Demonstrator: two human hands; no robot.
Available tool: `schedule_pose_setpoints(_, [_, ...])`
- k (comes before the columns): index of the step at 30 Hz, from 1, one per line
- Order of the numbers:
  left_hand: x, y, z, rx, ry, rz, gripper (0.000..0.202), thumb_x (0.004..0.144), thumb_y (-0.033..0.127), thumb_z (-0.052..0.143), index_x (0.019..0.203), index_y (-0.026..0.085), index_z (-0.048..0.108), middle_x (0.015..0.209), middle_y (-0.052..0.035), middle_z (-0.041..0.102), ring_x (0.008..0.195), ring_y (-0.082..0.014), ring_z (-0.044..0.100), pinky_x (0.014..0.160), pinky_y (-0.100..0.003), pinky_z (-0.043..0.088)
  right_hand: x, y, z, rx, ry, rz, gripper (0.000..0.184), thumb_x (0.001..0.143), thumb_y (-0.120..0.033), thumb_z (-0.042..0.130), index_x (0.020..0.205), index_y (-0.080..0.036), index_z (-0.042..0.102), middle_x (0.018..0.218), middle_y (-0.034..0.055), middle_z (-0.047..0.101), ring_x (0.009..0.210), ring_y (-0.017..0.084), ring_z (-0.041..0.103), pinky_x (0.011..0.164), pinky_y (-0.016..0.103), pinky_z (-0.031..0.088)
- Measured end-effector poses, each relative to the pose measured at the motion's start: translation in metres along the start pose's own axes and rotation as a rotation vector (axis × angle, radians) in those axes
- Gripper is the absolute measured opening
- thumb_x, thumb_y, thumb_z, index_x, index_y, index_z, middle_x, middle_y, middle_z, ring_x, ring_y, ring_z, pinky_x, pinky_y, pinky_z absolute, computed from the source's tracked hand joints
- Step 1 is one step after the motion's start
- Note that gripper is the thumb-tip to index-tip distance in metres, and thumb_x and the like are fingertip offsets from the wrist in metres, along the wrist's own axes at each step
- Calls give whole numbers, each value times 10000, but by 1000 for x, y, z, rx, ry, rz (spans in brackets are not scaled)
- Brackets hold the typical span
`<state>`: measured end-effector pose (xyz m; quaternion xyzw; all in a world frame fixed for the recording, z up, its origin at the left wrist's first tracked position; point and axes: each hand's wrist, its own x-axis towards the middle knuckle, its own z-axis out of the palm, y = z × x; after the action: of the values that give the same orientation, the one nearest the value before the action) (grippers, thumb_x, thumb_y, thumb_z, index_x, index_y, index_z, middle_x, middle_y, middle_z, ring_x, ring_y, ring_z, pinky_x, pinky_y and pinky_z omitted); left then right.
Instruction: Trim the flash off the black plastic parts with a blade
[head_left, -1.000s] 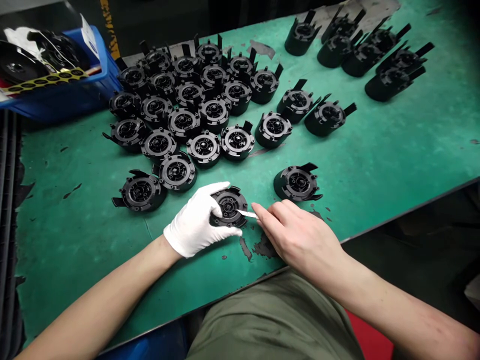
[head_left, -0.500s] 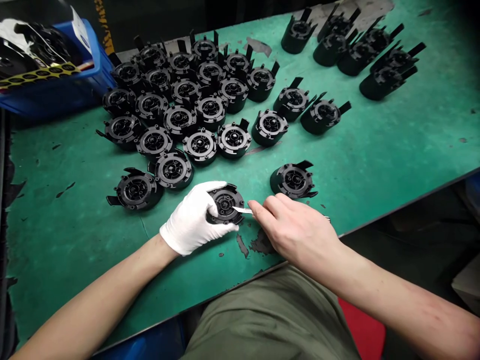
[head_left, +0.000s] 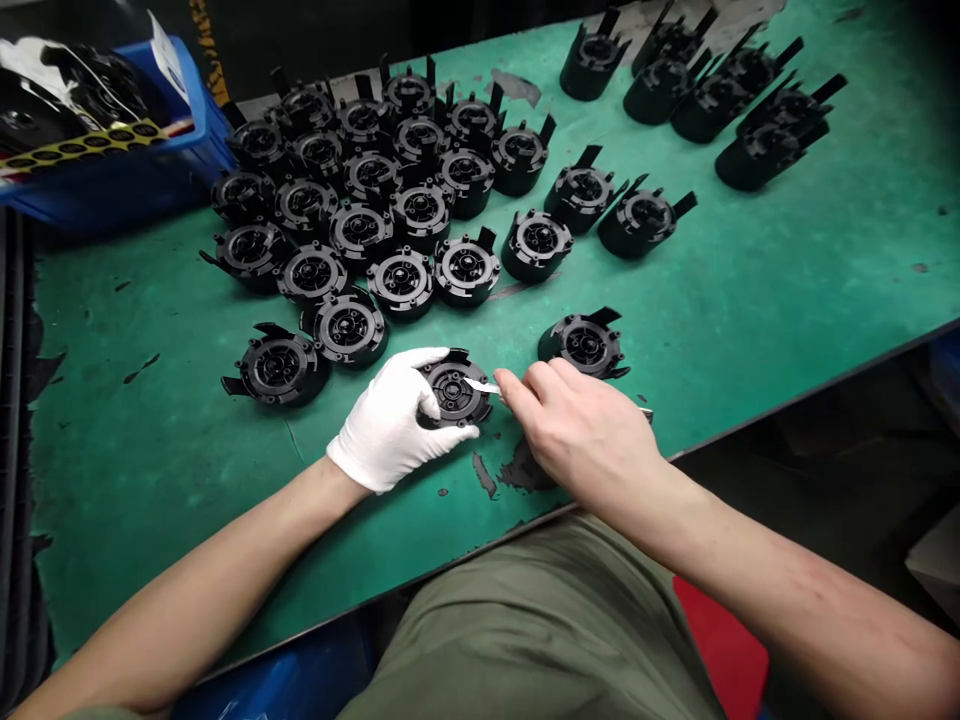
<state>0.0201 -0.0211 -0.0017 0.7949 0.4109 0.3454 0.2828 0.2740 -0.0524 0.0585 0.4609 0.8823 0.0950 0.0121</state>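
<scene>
My left hand, in a white glove, is wrapped around the side of a round black plastic housing. The housing's ribbed, ringed face is turned up. My bare right hand grips a craft knife whose thin, pointed blade reaches leftward over that face. The blade tip is at the inner rings, right of the hub; whether it touches the plastic I cannot tell. Fingers cover most of the knife's handle, and its rear end shows past the palm. Just beyond my right hand stands another black housing.
Many similar housings crowd the green tabletop at centre left, with upright tabs. Several more stand at the far right. A blue bin with black parts sits at the back left. The table's front edge runs close to my body.
The knife tip has shifted slightly from near the hub toward the far side of the housing's face. Both hands keep their hold. The whole view has moved a little.
</scene>
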Motion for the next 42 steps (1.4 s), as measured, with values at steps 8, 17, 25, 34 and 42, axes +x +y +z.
schedule_pose_setpoints(8, [-3,-3,3,-3,21,-4,553,767,440,1010,934,249,519,1403,-197,690,1347,-363,706,1066,-565,629,-25,14,9,180,162,149,297,1139,-206,532,1387,-115,668,953,67,731,862,200,644,724,320,463])
schedule_pose_setpoints(17, [-4,-4,-3,-35,-72,63,544,806,344,984,1024,260,493,1581,-222,573,1494,-371,601,1177,-607,572,-21,12,17,422,5,61,332,1185,-340,466,1369,-148,664,1028,52,757,792,154,721,627,290,462])
schedule_pose_setpoints(25, [-5,-10,2,-53,-61,95,872,852,318,936,1521,257,381,1555,-204,575,1467,-346,626,1227,-566,561,-14,14,5,198,-112,-6,225,1140,-231,515,1262,-159,690,819,-14,608,579,150,500,536,373,222])
schedule_pose_setpoints(34, [-3,-8,3,59,-111,12,1074,810,378,971,1676,277,344,1561,-173,620,1452,-393,637,1261,-578,549,-12,5,-11,141,-160,-81,394,912,47,547,1257,-108,657,831,5,609,605,171,527,550,375,229])
schedule_pose_setpoints(42, [-4,-9,4,64,-102,27,1061,833,372,951,1693,267,340,1572,-174,612,1468,-391,623,1263,-568,544,-7,15,-9,182,-298,-131,289,996,-29,531,1214,-148,679,819,4,617,556,164,479,545,389,158])
